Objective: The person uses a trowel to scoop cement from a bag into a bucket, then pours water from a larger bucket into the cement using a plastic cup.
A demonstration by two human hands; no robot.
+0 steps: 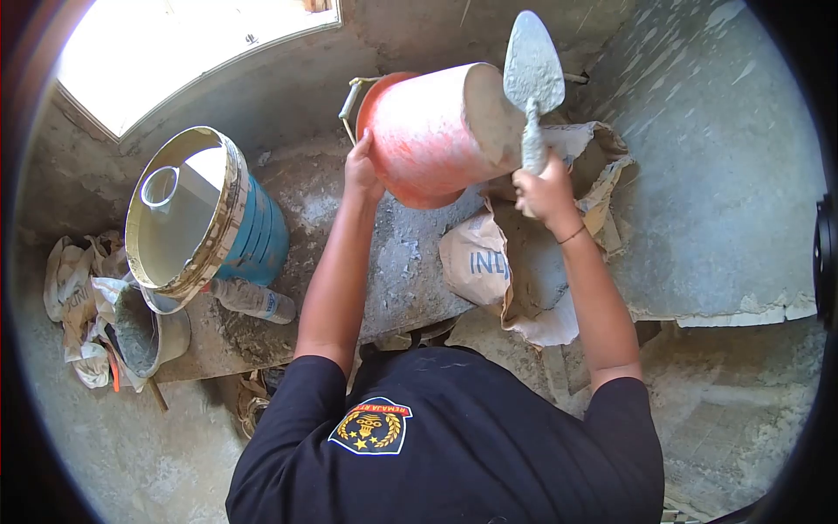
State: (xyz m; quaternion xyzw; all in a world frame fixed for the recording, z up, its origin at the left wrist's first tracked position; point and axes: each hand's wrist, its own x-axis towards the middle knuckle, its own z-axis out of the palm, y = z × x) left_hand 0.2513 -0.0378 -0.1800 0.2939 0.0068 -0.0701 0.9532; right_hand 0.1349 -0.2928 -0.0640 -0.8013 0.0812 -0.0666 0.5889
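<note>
A red bucket [428, 131], dusted with pale cement, is tipped on its side in front of me, its mouth to the left and its base to the right. My left hand [362, 170] grips it at the rim, beside the wire handle [349, 109]. In my right hand [548, 194] is a trowel [533, 70], held by the handle with its mortar-coated blade pointing up, next to the bucket's base. Below both hands lies an open paper cement sack [476, 253] with torn edges and grey powder inside.
A blue bucket [257, 231] of cloudy water stands at the left, with a clear cup [161, 187] at its surface. Beside it lie a plastic bottle [253, 299] and a grey pail [175, 342]. Crumpled sacks [74, 288] sit further left; a concrete wall [724, 166] rises right.
</note>
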